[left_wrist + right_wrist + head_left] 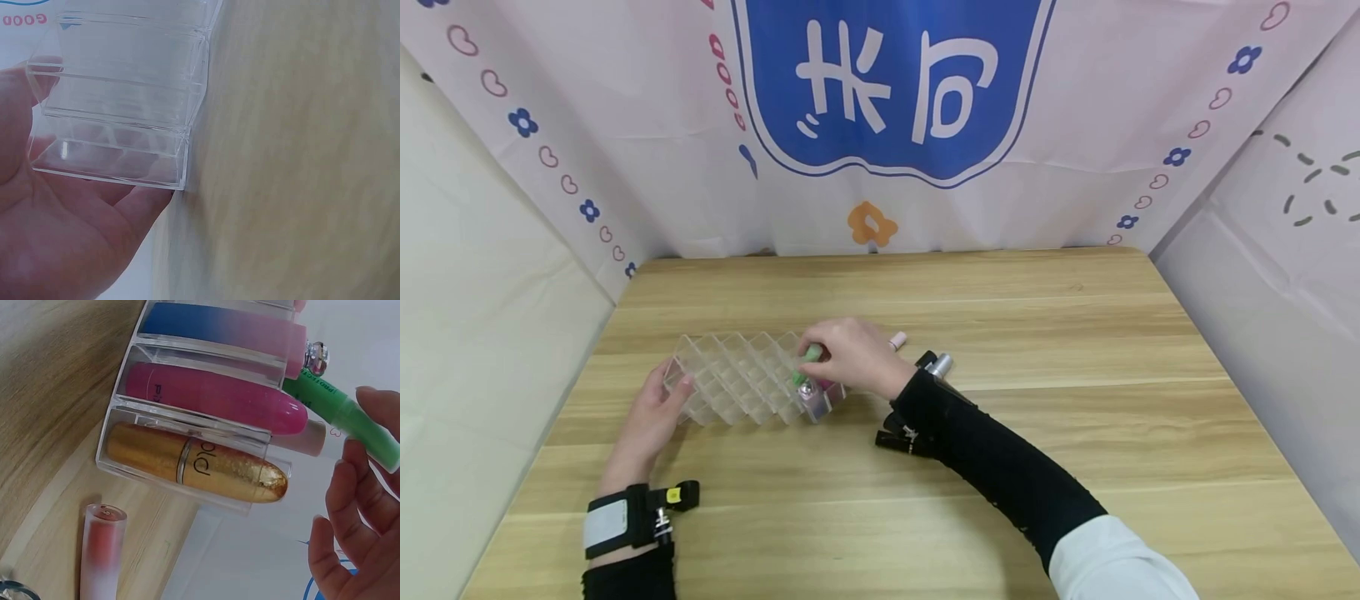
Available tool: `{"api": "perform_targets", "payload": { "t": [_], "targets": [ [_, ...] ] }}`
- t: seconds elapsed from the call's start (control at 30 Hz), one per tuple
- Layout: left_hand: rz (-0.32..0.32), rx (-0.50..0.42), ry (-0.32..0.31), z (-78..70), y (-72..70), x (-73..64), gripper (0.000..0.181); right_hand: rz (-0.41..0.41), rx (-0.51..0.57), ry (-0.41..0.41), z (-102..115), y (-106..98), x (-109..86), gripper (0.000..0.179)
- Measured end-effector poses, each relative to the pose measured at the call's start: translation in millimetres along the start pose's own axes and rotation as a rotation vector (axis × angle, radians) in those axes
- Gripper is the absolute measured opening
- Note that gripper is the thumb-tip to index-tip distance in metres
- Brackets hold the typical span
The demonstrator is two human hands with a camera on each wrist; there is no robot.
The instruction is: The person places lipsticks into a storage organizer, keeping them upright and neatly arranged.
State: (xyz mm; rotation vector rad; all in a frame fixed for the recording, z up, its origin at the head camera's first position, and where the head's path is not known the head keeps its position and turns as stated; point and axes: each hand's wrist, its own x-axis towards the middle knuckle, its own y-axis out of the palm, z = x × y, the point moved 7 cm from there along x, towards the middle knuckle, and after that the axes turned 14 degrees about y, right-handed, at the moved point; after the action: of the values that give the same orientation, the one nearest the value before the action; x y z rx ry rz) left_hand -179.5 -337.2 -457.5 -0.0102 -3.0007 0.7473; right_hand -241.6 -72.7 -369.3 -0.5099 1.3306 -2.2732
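Note:
A clear lipstick organizer (741, 383) with slanted compartments stands on the table, its left end gripped by my left hand (651, 412). In the left wrist view the thumb and fingers wrap round the clear end wall (106, 172). Over the organizer's right end, my right hand (857, 358) pinches a green lip balm tube (334, 406) between thumb and fingertips. The tube's lower end is hidden behind the other tubes. A gold lipstick (200, 462), a magenta lipstick (212, 397) and a blue-to-pink tube (219, 331) with a jewelled end sit in the front compartments.
Right of the organizer, a pale pink tube (897, 340) and a silver-ended tube (942, 365) lie on the wooden table (1075, 417), partly behind the right arm. A red-tinted lip gloss tube (103, 550) shows in the right wrist view. A printed cloth (647, 167) hangs behind the table.

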Motion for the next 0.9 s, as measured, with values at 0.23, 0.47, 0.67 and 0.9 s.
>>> {"api": "perform_targets", "payload": {
  "t": [0.23, 0.47, 0.67, 0.9],
  "targets": [
    [0.001, 0.003, -0.002, -1.5, 0.5, -0.1, 0.073, -0.005, -0.029, -0.017, 4, 0, -0.6, 0.019],
    [0.002, 0.008, 0.000, -2.5, 0.5, -0.7, 0.073, 0.007, -0.077, -0.020, 8, 2, 0.3, 0.016],
    [-0.002, 0.000, 0.002, -0.1, -0.3, -0.6, 0.073, 0.021, -0.075, -0.005, 12, 4, 1.0, 0.016],
    [0.004, 0.006, 0.002, 0.3, 0.4, 0.2, 0.072, 0.012, -0.105, -0.021, 13, 5, 0.2, 0.017]
  ]
}}
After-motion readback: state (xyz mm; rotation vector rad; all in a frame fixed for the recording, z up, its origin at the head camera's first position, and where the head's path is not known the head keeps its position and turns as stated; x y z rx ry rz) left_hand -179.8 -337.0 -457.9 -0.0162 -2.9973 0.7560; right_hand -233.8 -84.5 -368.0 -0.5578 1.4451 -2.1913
